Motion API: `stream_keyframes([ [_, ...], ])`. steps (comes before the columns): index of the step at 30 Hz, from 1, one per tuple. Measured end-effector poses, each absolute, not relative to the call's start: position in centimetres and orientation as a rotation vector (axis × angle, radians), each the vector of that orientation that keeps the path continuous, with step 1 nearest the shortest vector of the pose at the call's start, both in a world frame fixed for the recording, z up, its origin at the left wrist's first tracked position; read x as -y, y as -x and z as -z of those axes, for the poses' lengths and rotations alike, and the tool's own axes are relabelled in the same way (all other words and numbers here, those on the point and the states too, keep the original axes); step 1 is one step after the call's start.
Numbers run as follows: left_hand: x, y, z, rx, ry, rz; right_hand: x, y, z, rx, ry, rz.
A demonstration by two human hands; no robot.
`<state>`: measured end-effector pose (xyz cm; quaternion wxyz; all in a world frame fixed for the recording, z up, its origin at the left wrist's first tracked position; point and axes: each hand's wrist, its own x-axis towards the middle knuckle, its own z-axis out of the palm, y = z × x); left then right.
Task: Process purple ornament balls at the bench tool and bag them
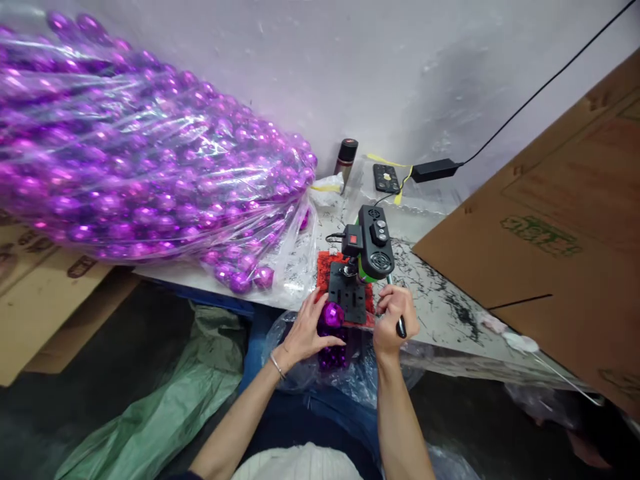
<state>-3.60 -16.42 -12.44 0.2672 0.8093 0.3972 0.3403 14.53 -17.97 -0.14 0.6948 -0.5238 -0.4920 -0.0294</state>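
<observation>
A shiny purple ball (333, 315) sits at the front edge of a small black bench press (376, 243), by its slotted base plate (349, 293). My left hand (305, 330) is beside the ball, thumb and fingers spread; its fingertips are close to the ball, and I cannot tell if they touch it. My right hand (396, 320) is closed round the lever handle (401, 327) of the press, whose black end shows below the fingers. Under the press lies a red mat (324, 267). More purple balls (334, 357) lie in clear plastic on my lap, below my left hand.
A large clear bag of purple balls (165, 167) fills the left side of the table. Behind the press are a dark spray can (346, 159), a black phone-like object (385, 178) and a power adapter (437, 170). A cardboard box (540, 247) stands right. Black scraps (450, 307) litter the tabletop.
</observation>
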Motion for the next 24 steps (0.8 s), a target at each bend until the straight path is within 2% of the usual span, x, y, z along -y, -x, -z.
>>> stream_keyframes([
  [5,13.6,7.3,9.4,-1.558,-2.180,-1.027,17.8,-14.2,1.3,1.061,1.182,0.057],
  [9,10.9,10.1,6.6,-2.000,-2.102,-0.724,17.7,-14.1,0.9,1.058,1.166,0.076],
  [13,9.3,12.6,5.3,-1.965,-2.211,-0.347,17.7,-13.9,0.8,1.059,1.157,0.080],
  [17,7.4,14.4,5.2,-1.866,-2.319,-0.348,17.5,-13.9,0.9,1.053,1.143,0.100],
  [24,6.5,16.9,4.6,-1.991,-2.453,-0.273,17.5,-14.0,0.7,1.093,1.121,0.141],
])
